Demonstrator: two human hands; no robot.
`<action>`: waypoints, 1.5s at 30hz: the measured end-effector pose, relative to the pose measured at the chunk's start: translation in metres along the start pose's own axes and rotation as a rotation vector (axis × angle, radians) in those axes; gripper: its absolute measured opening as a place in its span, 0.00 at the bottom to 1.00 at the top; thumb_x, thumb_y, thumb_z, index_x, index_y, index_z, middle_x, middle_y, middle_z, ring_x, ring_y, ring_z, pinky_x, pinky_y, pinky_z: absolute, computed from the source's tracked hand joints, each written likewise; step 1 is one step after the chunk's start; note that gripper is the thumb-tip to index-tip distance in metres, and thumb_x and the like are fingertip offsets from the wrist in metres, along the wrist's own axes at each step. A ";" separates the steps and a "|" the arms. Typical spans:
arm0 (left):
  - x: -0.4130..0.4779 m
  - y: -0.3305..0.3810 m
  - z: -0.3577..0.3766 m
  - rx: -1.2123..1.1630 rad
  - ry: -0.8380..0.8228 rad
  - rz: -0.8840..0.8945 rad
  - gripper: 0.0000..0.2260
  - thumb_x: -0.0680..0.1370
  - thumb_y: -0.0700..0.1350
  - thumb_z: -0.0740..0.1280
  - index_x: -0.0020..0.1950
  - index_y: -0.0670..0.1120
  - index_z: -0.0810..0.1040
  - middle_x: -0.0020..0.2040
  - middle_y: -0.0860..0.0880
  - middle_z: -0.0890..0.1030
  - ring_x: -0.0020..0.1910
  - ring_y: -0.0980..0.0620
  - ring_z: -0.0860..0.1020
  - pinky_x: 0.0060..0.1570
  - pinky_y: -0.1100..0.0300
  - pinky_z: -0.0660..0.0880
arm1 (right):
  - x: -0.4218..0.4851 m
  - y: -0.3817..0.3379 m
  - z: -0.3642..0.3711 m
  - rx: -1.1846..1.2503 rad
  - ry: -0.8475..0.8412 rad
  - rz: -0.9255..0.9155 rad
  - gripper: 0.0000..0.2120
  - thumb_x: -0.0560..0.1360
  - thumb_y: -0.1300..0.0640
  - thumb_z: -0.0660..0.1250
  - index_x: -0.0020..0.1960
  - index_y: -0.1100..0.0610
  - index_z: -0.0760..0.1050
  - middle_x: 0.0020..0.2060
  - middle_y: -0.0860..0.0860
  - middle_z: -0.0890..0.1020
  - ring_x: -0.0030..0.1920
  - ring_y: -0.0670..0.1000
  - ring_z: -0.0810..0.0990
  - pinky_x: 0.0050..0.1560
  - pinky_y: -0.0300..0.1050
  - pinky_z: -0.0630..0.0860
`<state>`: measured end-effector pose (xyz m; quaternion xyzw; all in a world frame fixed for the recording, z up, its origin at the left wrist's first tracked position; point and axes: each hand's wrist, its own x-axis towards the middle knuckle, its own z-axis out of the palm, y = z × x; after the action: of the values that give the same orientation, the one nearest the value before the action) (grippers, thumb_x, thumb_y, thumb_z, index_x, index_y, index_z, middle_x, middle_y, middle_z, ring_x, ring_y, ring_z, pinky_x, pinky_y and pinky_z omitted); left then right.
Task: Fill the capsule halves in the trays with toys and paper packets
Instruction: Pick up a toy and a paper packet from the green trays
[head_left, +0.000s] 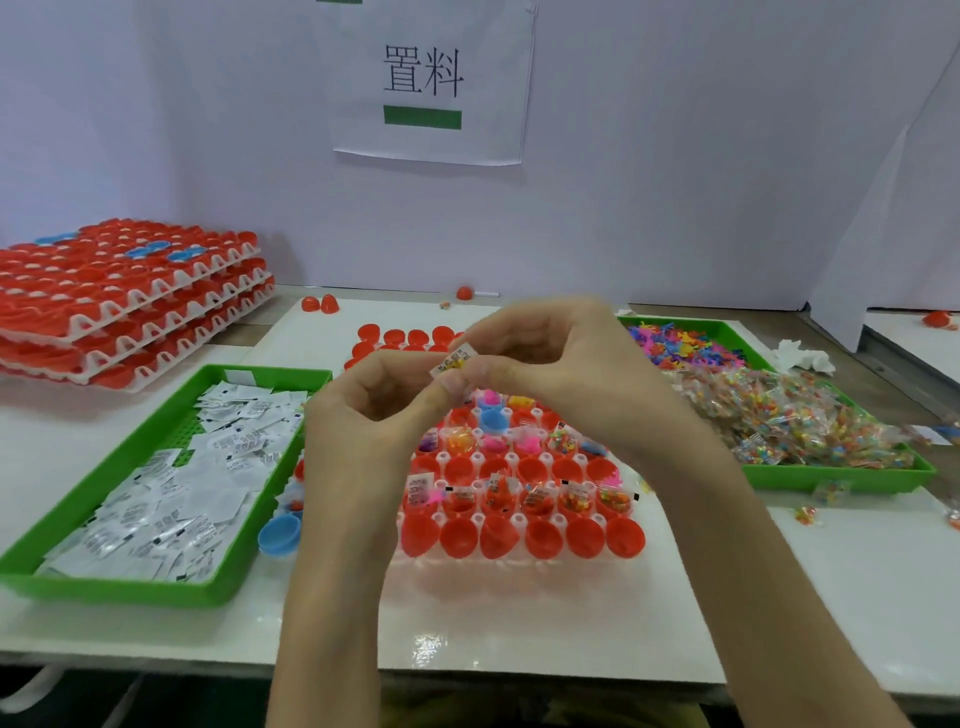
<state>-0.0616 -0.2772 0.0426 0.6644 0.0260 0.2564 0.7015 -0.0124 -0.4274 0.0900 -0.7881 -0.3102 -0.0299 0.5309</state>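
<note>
Head view:

1. Your left hand (374, 410) and right hand (561, 374) meet above the far half of the white capsule tray (511, 457), fingers curled.
2. Both hands pinch one small packet (453, 361) between thumb and fingertips. It is white with print and shows a little yellow. You cannot tell from here whether it is paper or a clear bag.
3. The packet is held in the air, clear of the tray and of every cup.
4. Below your wrists, the red capsule halves (543, 535) in the nearest row sit open and unfilled. The row behind them holds small bags of coloured bits, and the row behind that is unfilled again.
5. Farther rows, partly hidden by your hands, hold pink, yellow and orange pieces.
6. A blue capsule half (280, 535) sits at the tray's near left corner, beside the left green tray (156, 590).
7. That left tray is heaped with white paper packets (171, 499).
8. The right green tray (831, 480) holds clear toy bags (789, 421) near you and loose coloured toys (680, 345) at its far end.
9. A stack of filled trays (124, 306) stands far left against the wall.
10. A paper sign (431, 83) hangs on the wall ahead.
</note>
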 end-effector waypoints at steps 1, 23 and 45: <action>0.002 0.000 -0.008 -0.009 0.007 -0.003 0.09 0.68 0.52 0.77 0.45 0.51 0.86 0.41 0.51 0.86 0.44 0.53 0.85 0.44 0.61 0.79 | 0.010 0.001 0.004 0.028 -0.038 0.010 0.05 0.71 0.53 0.76 0.46 0.46 0.83 0.42 0.40 0.86 0.45 0.40 0.85 0.44 0.29 0.78; 0.055 -0.054 -0.136 0.949 0.056 -0.297 0.05 0.72 0.41 0.78 0.41 0.50 0.84 0.40 0.51 0.77 0.39 0.53 0.74 0.44 0.55 0.68 | 0.108 0.083 0.076 -0.619 -0.139 -0.013 0.02 0.74 0.56 0.74 0.45 0.50 0.86 0.41 0.43 0.85 0.48 0.44 0.81 0.70 0.56 0.63; 0.058 -0.058 -0.138 0.972 0.094 -0.262 0.07 0.73 0.42 0.77 0.37 0.50 0.83 0.39 0.48 0.81 0.39 0.51 0.75 0.42 0.54 0.69 | 0.107 0.090 0.078 -0.609 -0.191 0.016 0.11 0.76 0.52 0.71 0.58 0.48 0.82 0.51 0.45 0.83 0.55 0.46 0.78 0.68 0.53 0.60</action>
<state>-0.0446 -0.1270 -0.0102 0.8931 0.2572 0.1539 0.3354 0.0986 -0.3331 0.0231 -0.9125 -0.3291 -0.0430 0.2391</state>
